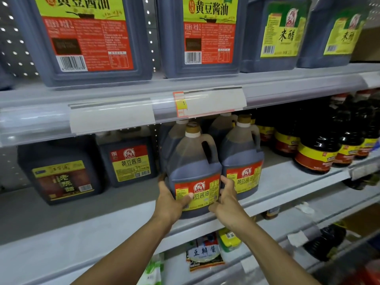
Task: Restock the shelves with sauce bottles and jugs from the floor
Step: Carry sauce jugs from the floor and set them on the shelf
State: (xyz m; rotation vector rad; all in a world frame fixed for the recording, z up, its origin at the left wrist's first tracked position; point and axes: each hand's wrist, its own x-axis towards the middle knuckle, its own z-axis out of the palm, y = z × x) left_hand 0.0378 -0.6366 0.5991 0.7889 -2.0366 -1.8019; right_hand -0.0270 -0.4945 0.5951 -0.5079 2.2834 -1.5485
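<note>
From the head view, the left hand (171,200) and the right hand (227,199) grip the lower sides of a clear plastic jug (193,171) that stands at the front edge of the middle shelf (102,221), fingers curled round its red and yellow label. The jug is squarish with a moulded handle and tan cap, filled with dark sauce to its shoulder, and touches a matching jug (242,161) on its right. Larger flat-sided jugs (94,38) of dark liquid stand on the shelf above, and round dark bottles (317,149) stand to the right.
</note>
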